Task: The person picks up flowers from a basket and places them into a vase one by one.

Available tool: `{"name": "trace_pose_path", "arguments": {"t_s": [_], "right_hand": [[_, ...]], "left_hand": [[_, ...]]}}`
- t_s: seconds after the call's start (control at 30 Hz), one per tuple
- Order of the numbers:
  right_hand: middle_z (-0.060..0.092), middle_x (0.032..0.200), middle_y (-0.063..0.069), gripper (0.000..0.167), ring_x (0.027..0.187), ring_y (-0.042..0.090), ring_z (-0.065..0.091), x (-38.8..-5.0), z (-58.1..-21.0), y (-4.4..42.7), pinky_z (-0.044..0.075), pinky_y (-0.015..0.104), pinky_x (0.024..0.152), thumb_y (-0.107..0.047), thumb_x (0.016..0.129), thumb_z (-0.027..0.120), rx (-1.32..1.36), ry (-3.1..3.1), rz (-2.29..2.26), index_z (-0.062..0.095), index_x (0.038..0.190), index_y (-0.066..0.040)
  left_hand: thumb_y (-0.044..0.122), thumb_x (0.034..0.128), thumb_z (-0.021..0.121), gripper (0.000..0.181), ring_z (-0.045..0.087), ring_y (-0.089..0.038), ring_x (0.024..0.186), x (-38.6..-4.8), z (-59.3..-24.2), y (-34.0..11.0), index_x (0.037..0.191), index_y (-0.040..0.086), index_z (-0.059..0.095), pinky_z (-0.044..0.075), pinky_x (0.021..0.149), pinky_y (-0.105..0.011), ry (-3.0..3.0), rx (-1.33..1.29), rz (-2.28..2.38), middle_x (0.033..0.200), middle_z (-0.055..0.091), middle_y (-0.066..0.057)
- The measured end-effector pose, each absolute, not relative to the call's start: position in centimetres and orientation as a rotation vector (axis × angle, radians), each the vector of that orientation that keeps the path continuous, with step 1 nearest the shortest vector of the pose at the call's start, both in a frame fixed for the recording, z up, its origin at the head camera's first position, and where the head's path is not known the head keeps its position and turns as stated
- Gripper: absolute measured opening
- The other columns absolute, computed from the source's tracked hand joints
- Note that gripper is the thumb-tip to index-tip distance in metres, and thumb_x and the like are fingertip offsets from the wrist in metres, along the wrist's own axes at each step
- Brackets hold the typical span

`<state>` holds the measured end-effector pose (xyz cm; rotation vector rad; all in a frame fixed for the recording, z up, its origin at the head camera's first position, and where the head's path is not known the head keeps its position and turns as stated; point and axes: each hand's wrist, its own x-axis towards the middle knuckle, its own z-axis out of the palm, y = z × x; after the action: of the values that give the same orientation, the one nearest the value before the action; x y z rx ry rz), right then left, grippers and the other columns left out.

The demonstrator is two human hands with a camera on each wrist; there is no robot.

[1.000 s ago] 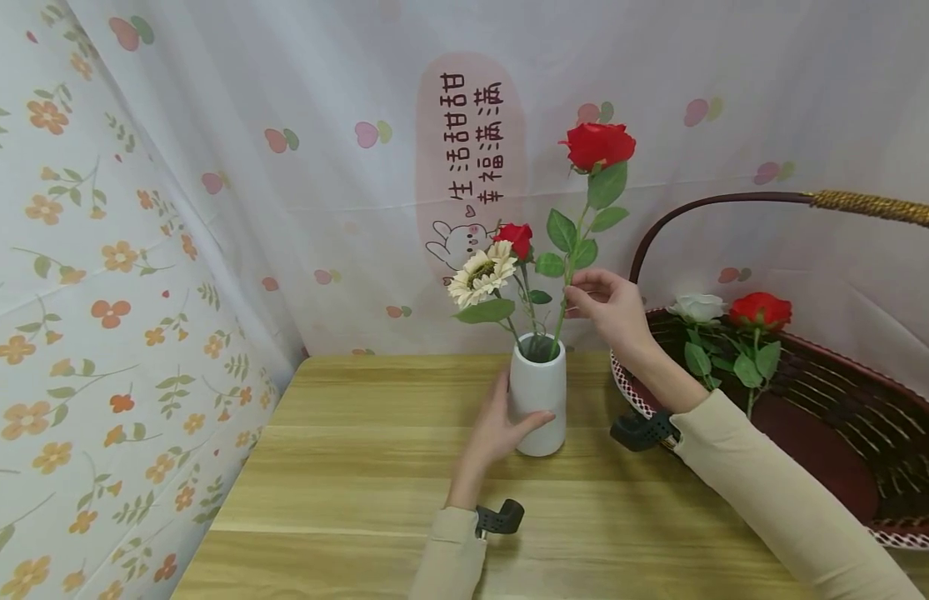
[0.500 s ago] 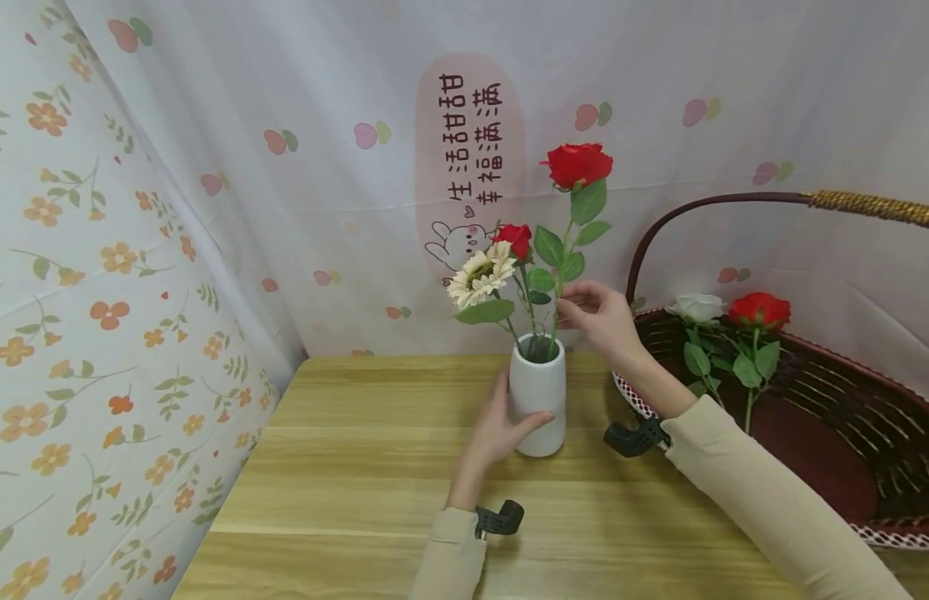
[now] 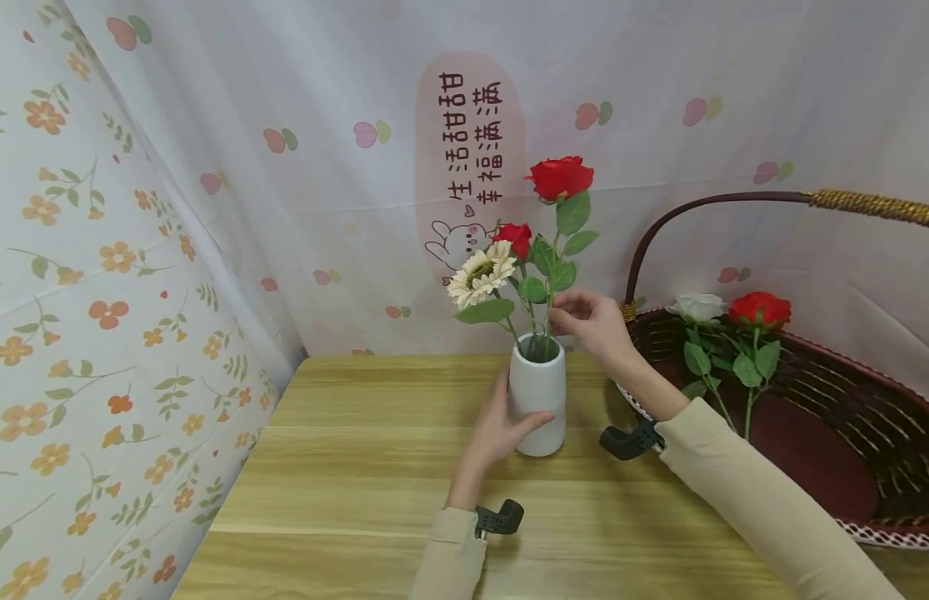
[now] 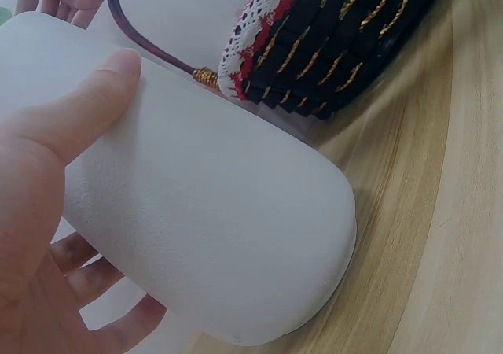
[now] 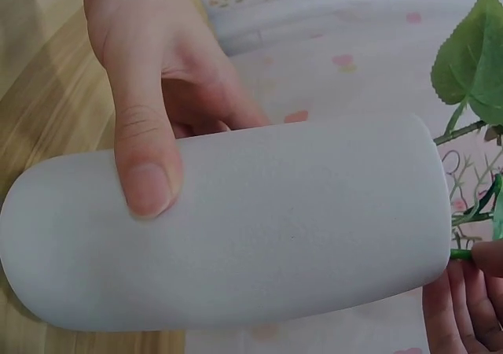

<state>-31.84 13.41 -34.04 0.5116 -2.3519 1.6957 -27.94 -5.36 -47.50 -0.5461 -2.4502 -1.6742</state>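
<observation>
A white vase (image 3: 537, 408) stands upright on the wooden table, steadied by my left hand (image 3: 501, 425). The left thumb lies across its front while the other fingers reach round its far side. In the vase are a cream daisy-like flower (image 3: 482, 275) and a shorter red rose (image 3: 515, 239). My right hand (image 3: 595, 327) pinches the stem of a taller red rose (image 3: 560, 178) just above the vase's mouth. That stem's lower end is inside the vase. In the right wrist view, the right fingers (image 5: 452, 311) grip a green stem close to the rim.
A dark woven basket (image 3: 824, 454) with a lace-trimmed rim and arched handle stands at the right. Inside it lie a white rose (image 3: 696, 308) and another red rose (image 3: 760, 310). A printed curtain (image 3: 322, 167) hangs behind the table (image 3: 344, 467).
My right hand has moved down and left with the tall red rose, lowering its stem further into the vase. My left hand and the vase have stayed in place.
</observation>
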Motion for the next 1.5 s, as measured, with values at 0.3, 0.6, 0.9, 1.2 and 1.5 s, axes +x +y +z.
{"name": "trace_pose_path", "arguments": {"t_s": [0.3,0.6,0.9,1.2,1.5], "right_hand": [[0.068,0.105,0.021,0.027,0.08,0.01,0.068,-32.0,-34.6,13.4,0.056,0.021,0.077,-0.015,0.098,0.067,0.485,-2.38,1.642,0.065,0.116,0.006],[0.069,0.104,0.019,0.027,0.086,0.011,0.064,-32.1,-35.2,13.1,0.053,0.019,0.075,-0.016,0.097,0.068,0.497,-2.375,1.614,0.068,0.114,0.006],[0.07,0.11,0.017,0.026,0.098,0.019,0.063,-32.0,-35.6,12.8,0.049,0.021,0.08,-0.019,0.097,0.07,0.465,-2.428,1.576,0.07,0.113,0.002],[0.071,0.108,0.015,0.023,0.098,0.019,0.063,-31.9,-36.1,12.7,0.049,0.023,0.081,-0.017,0.096,0.071,0.476,-2.427,1.593,0.071,0.111,0.001],[0.071,0.108,0.015,0.022,0.099,0.019,0.064,-31.9,-36.4,12.7,0.05,0.025,0.084,-0.016,0.096,0.071,0.49,-2.422,1.585,0.071,0.11,0.001]], "left_hand": [[0.039,0.0855,0.082,0.091,0.048,-0.024,0.131,-28.0,-47.5,-5.3,0.156,0.017,0.029,0.04,0.108,-0.049,-2.444,-0.554,-1.686,0.145,0.046,-0.007],[0.039,0.0853,0.082,0.093,0.047,-0.024,0.131,-27.9,-47.5,-5.3,0.157,0.015,0.028,0.039,0.109,-0.048,-2.444,-0.552,-1.682,0.147,0.046,-0.008],[0.039,0.0864,0.081,0.093,0.047,-0.026,0.132,-27.9,-47.4,-5.3,0.157,0.014,0.026,0.04,0.109,-0.05,-2.453,-0.556,-1.664,0.147,0.045,-0.009],[0.04,0.0863,0.081,0.095,0.046,-0.026,0.133,-28.0,-47.5,-5.3,0.158,0.014,0.024,0.039,0.109,-0.05,-2.463,-0.548,-1.662,0.15,0.043,-0.01],[0.042,0.0865,0.08,0.095,0.045,-0.026,0.133,-27.9,-47.5,-5.3,0.158,0.013,0.025,0.039,0.109,-0.05,-2.471,-0.541,-1.645,0.15,0.043,-0.009]]}}
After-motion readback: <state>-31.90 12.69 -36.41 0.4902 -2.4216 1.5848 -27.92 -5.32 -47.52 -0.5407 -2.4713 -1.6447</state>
